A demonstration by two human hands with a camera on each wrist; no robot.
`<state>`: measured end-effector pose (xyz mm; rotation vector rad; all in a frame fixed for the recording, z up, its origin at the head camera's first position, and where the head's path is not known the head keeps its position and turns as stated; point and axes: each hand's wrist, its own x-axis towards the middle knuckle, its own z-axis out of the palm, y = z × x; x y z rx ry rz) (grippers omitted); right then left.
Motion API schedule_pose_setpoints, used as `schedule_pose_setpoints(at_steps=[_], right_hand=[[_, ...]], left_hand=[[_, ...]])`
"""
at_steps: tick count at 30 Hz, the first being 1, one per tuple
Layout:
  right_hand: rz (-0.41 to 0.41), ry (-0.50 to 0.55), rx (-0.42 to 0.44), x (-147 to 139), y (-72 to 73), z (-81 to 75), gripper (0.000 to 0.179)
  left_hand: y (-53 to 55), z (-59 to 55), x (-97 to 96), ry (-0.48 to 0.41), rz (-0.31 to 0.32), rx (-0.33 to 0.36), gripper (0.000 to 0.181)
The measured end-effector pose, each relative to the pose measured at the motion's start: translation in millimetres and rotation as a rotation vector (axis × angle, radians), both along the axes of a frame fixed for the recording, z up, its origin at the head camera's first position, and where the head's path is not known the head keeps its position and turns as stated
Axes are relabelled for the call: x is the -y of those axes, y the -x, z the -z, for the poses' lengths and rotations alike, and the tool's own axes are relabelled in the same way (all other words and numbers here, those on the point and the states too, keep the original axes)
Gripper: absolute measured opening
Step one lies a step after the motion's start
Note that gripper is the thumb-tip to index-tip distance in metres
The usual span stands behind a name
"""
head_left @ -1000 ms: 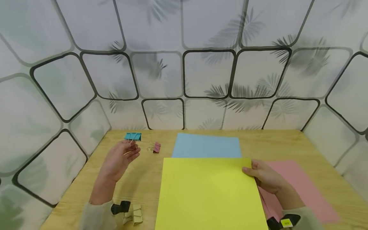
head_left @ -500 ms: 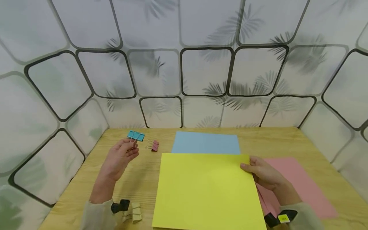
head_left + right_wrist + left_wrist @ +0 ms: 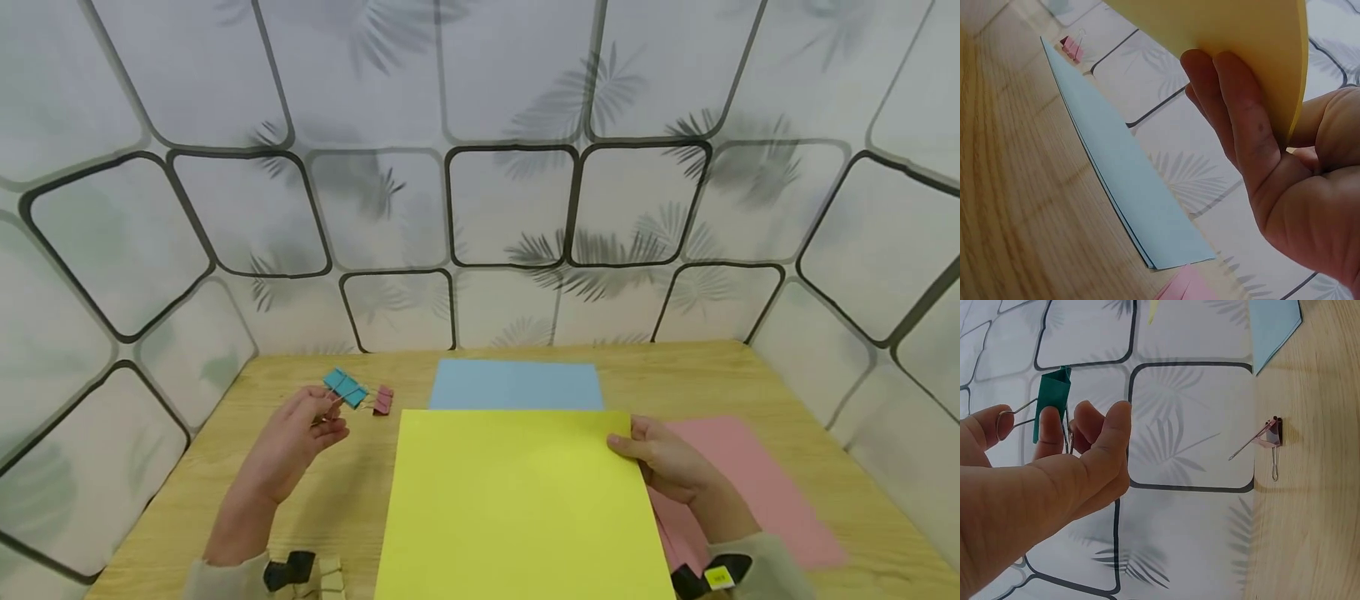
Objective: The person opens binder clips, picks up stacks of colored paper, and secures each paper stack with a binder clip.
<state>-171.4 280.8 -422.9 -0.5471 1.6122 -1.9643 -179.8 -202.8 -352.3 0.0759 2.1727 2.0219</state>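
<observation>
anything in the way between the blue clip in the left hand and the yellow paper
Nothing visible at their height. The left hand holds the blue clip above the table; the right hand holds the yellow paper raised too. In the head view the pink clip shows between them, but it rests on the table, lower down.

The head view looks forward and down across the table (image 3: 360, 508) to the far wall (image 3: 510, 208). Rolled sideways, the wrist views face that wall from close by the left hand (image 3: 1060, 487) and right hand (image 3: 1297, 194); both catch the blue paper (image 3: 1116, 175) and pink clip (image 3: 1271, 432).
</observation>
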Motion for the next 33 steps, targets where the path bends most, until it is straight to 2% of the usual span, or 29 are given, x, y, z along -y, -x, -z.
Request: schedule_pose_setpoints(at_steps=[3, 7, 11, 15, 20, 27, 33], right_hand=[[-0.001, 0.001, -0.012, -0.1, 3.0, -3.6, 0.027], [-0.003, 0.012, -0.017, 1.1, -0.3, -2.9, 0.024], [0.011, 0.008, -0.016, -0.1, -1.7, -5.8, 0.023], [0.015, 0.007, 0.0, -1.0, -1.7, -6.7, 0.024], [0.008, 0.023, 0.005, -0.8, -1.6, -5.4, 0.024], [0.014, 0.038, -0.002, -1.9, -1.0, -5.2, 0.026], [0.023, 0.051, -0.004, -3.4, -0.7, -5.7, 0.027]], left_hand=[[1.8, -1.3, 0.1, 0.011, 0.012, 0.0, 0.026], [-0.2, 1.9, 0.0, 0.045, 0.001, 0.022, 0.029], [0.0, 3.4, 0.0, 0.105, -0.004, -0.006, 0.034], [-1.1, 3.8, 1.3, 0.151, -0.021, -0.03, 0.047], [-1.4, 4.4, 2.0, 0.137, -0.063, -0.034, 0.05], [-2.5, 5.6, -0.2, 0.071, -0.072, -0.023, 0.048], [-2.9, 5.1, -0.4, 0.027, -0.096, -0.043, 0.049]])
